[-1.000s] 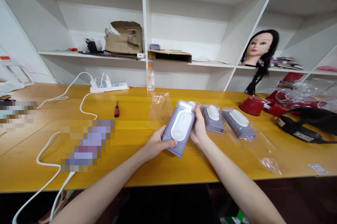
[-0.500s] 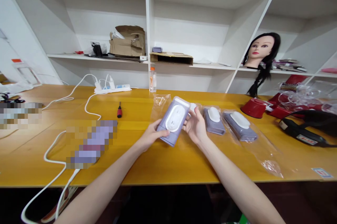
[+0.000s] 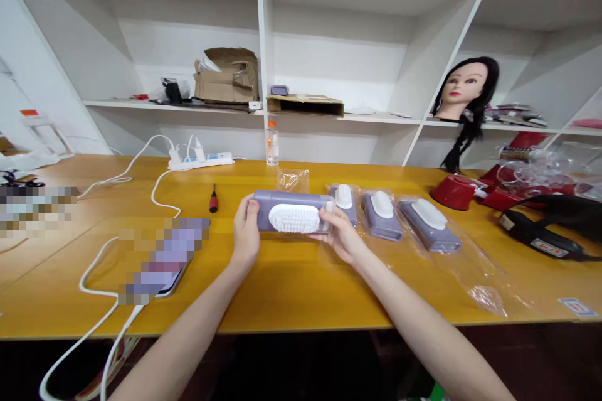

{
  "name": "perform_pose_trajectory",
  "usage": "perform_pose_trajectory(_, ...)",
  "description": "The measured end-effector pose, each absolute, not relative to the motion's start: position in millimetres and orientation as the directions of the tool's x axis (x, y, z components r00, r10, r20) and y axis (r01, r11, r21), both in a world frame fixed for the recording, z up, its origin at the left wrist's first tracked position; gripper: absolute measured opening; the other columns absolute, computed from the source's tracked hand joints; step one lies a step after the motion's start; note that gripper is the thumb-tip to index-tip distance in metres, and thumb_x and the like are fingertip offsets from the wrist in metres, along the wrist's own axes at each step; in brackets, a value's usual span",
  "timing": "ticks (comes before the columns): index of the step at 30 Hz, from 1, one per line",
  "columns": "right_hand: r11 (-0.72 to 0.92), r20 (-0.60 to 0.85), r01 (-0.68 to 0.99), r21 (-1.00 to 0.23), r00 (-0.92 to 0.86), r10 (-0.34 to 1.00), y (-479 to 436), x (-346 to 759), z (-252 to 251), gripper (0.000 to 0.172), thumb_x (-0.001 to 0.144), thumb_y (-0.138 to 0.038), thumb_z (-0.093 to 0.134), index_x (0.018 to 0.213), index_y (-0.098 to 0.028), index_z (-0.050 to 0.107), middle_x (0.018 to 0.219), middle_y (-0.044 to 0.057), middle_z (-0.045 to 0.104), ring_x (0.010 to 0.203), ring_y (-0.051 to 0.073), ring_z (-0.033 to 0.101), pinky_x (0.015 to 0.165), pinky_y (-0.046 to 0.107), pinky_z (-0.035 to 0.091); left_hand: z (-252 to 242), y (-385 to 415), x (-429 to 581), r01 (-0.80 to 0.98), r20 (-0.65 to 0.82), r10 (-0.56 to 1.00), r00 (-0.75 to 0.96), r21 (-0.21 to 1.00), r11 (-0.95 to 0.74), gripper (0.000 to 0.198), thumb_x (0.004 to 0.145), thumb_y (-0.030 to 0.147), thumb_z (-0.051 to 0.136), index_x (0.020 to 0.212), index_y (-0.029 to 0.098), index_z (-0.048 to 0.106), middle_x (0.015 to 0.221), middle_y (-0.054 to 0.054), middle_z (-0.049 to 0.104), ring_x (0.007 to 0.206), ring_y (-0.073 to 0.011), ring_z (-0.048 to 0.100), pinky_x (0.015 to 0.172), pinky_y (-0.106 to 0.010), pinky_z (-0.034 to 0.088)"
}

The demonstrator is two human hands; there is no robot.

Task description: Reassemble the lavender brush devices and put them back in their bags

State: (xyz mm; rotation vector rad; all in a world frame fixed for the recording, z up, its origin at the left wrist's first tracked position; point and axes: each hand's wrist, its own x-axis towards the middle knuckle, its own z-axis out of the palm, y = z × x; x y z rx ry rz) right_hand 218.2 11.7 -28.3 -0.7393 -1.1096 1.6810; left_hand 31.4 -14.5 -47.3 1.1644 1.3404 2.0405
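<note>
Held level above the table is a purple block-shaped brush with a white oval pad of bristles facing me. My left hand is closed around its left end. The thumb and fingers of my right hand pinch the pale right end. Just beyond my right hand lies a similar purple piece with a white ridged top, partly hidden. Two more purple pieces with white oval parts, one in the middle and one farther right, rest on clear plastic wrap.
A red-black screwdriver and a blurred-out phone on a white cable lie left. Behind stand a power strip and an orange-capped bottle. Red clamp stands and a black headset-like strap occupy the right.
The purple brush has turned from a steep tilt to level, and its bristled side now shows instead of the smooth white oval. My right hand has closed on its right end.
</note>
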Motion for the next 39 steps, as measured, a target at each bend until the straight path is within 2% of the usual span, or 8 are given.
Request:
perform_pose_trajectory(6,-0.147,-0.028,-0.386,-0.911,-0.299,0.954,16.2,218.4,-31.3,0.027,0.069,-0.044,0.066,0.085,-0.024,0.059,0.077,-0.002,0.065,0.065,0.014,0.059,0.058,0.026,0.05,-45.8,-18.6,31.8,0.323,0.473,0.74,-0.478,0.878,-0.352,0.035,0.088,0.046,0.031,0.086,0.019,0.052,0.077,0.0,0.056,0.073,-0.0154,0.05,0.07,-0.027,0.039)
perform_pose_trajectory(14,0.084,0.133,-0.351,-0.933,-0.117,0.984,13.2,213.8,-31.5,0.032,0.064,-0.049,0.069,0.068,-0.018,0.061,0.062,-0.003,0.06,0.06,0.012,0.051,0.058,0.023,0.039,-49.7,-22.4,28.8,0.276,0.452,0.78,-0.432,0.89,-0.363,0.034,0.087,0.046,0.036,0.094,0.019,0.056,0.052,0.006,0.04,0.044,-0.0101,0.036,0.046,-0.023,0.031)
perform_pose_trajectory(19,0.132,0.176,-0.337,-0.932,-0.104,0.979,12.1,212.7,-34.2,0.032,0.067,-0.049,0.066,0.067,-0.018,0.061,0.061,-0.002,0.059,0.059,0.013,0.051,0.061,0.024,0.038,-51.0,-19.4,28.6,0.281,0.472,0.762,-0.443,0.881,-0.382,0.035,0.086,0.043,0.038,0.101,0.018,0.058,0.062,0.002,0.053,0.055,-0.0122,0.049,0.055,-0.023,0.04)
perform_pose_trajectory(22,0.15,0.188,-0.354,-0.923,-0.076,0.979,14.1,214.0,-34.2,0.031,0.067,-0.047,0.067,0.067,-0.017,0.061,0.062,-0.002,0.059,0.059,0.013,0.05,0.06,0.024,0.037,-50.0,-18.8,30.7,0.277,0.49,0.753,-0.439,0.871,-0.406,0.035,0.086,0.04,0.037,0.101,0.017,0.058,0.08,-0.003,0.062,0.076,-0.0164,0.057,0.07,-0.026,0.044)
perform_pose_trajectory(25,0.124,0.153,-0.381,-0.916,-0.049,0.987,19.7,218.4,-31.9,0.03,0.065,-0.046,0.069,0.066,-0.017,0.062,0.061,-0.002,0.058,0.059,0.012,0.048,0.057,0.023,0.036,-49.4,-21.0,33.3,0.309,0.514,0.792,-0.33,0.851,-0.424,0.034,0.084,0.032,0.038,0.109,0.016,0.055,0.1,-0.006,0.062,0.095,-0.0194,0.055,0.085,-0.029,0.041)
perform_pose_trajectory(28,0.13,0.144,-0.382,-0.915,-0.008,0.989,23.9,223.6,-28.6,0.029,0.064,-0.043,0.07,0.063,-0.016,0.06,0.058,-0.002,0.056,0.056,0.012,0.046,0.055,0.023,0.034,-49.7,-22.7,33.9,0.371,0.493,0.852,-0.175,0.835,-0.407,0.043,0.074,0.021,0.044,0.116,0.015,0.05,0.093,-0.004,0.061,0.087,-0.0188,0.056,0.078,-0.028,0.042)
perform_pose_trajectory(32,0.221,0.223,-0.319,-0.922,0.031,0.974,22.4,226.0,-24.5,0.03,0.063,-0.041,0.071,0.057,-0.017,0.055,0.054,-0.004,0.049,0.053,0.01,0.04,0.052,0.023,0.029,-49.4,-20.6,31.5,0.4,0.444,0.883,-0.156,0.845,-0.354,0.039,0.067,0.017,0.044,0.105,0.013,0.053,0.075,-0.001,0.056,0.066,-0.015,0.051,0.059,-0.024,0.041)
perform_pose_trajectory(39,0.228,0.226,-0.322,-0.919,0.045,0.973,21.8,227.4,-21.4,0.029,0.062,-0.04,0.07,0.056,-0.017,0.054,0.053,-0.004,0.049,0.051,0.01,0.04,0.051,0.024,0.027,-48.2,-19.7,29.6,0.361,0.462,0.882,-0.091,0.841,-0.404,0.04,0.069,0.019,0.044,0.109,0.013,0.051,0.084,-0.004,0.059,0.077,-0.0173,0.057,0.071,-0.028,0.045)
